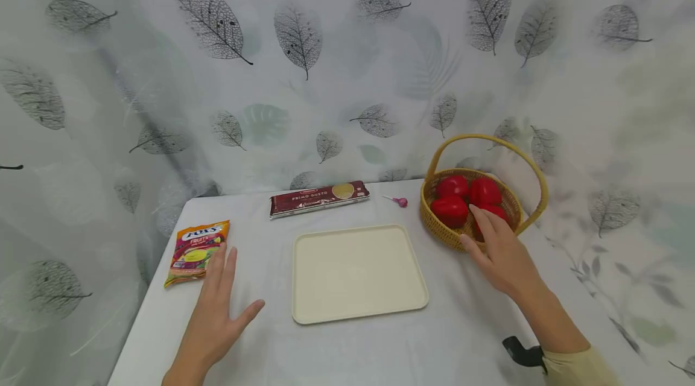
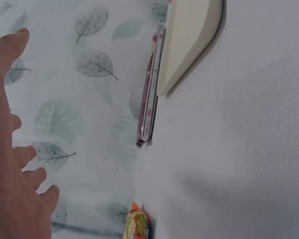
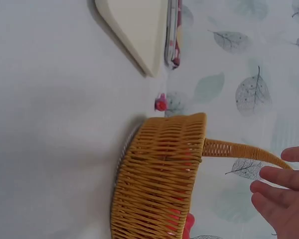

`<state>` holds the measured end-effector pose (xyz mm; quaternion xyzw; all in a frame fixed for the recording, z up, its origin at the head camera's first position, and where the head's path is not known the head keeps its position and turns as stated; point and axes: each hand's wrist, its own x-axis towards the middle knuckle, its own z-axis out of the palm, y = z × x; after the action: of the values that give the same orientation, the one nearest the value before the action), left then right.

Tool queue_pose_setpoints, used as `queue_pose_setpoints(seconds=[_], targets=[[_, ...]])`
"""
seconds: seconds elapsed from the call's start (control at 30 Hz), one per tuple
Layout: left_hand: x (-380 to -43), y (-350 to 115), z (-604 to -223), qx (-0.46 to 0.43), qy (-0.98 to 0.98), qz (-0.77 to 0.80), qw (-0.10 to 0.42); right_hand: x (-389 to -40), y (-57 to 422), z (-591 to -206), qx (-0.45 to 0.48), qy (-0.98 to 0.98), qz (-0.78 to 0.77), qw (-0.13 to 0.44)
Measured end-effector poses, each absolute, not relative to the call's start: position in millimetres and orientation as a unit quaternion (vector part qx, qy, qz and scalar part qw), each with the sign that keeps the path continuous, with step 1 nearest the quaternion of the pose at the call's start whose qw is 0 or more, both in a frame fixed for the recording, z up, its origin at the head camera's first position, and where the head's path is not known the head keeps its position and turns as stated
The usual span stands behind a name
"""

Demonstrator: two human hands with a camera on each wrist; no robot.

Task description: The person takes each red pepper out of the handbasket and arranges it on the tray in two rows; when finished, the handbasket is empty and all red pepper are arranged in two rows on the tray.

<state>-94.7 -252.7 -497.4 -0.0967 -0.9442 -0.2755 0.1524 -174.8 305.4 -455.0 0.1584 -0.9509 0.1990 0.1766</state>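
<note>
My right hand (image 1: 502, 256) hovers at the near side of a wicker basket (image 1: 442, 230), fingers extended over its rim and holding nothing. Several shiny red fruits, apple-like in look (image 1: 449, 211), fill the basket, whose tall handle (image 3: 244, 152) arches above them. On the left, my left hand (image 1: 213, 307) is held with spread, straight fingers close to an orange and purple Fox's candy bag (image 1: 198, 250); in the head view its fingertips overlap the bag's lower right edge. In the left wrist view that hand (image 2: 20, 164) appears raised above the tabletop, its palm bare.
A cream rectangular tray (image 1: 358, 274) lies mid-table between the hands. Behind it are a long dark red Primo Gusto packet (image 1: 319, 199) and a pink lollipop (image 1: 400, 201). A leaf-patterned curtain (image 1: 347, 72) hangs along the table's back and sides.
</note>
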Motion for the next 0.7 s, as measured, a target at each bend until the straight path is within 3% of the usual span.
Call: queue_pose_setpoints(seconds=[0.3,0.7], targets=[[-103.7,-255.5,-504.6,-0.088,-0.945,-0.283,0.142,-199.1,307.9,-454.4,0.134,-0.953,0.219,0.162],[-110.0,-242.4,-521.5,-0.09,-0.938,-0.319,0.101,-219.4,312.7,-461.9,0.072,-0.939,0.271,0.2]])
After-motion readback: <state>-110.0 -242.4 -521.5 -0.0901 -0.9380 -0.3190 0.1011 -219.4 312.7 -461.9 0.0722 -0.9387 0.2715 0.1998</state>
